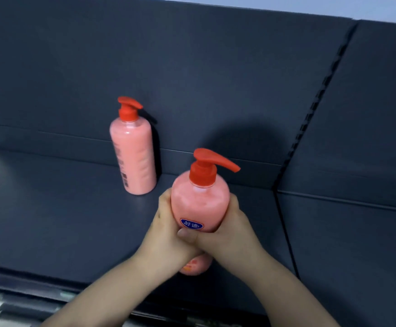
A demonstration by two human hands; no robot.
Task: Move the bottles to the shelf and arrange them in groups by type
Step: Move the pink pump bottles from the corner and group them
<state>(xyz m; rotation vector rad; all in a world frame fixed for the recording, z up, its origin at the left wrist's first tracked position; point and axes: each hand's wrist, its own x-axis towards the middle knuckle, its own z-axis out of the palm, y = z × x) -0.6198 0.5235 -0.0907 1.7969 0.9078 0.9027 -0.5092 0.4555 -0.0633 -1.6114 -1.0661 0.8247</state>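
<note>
Makeshift shelf [50,208], dark corrugated board walls [215,67], kind of room unclear

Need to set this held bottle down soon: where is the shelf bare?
Bare shelf lies left of the standing bottle out to the shelf's left end, between that bottle and the seam on the right, and past the seam. Front centre is crowded: the left hand and right hand grip the held bottle.

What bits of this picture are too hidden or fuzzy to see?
Head view:
- Round bottle: the left hand and right hand cover its middle and most of its label.
- Whether its base touches the shelf: unclear from this angle.
- Tall bottle: its printed text is too blurred to read.
- Shelf's front edge: blurred at the bottom.
</note>
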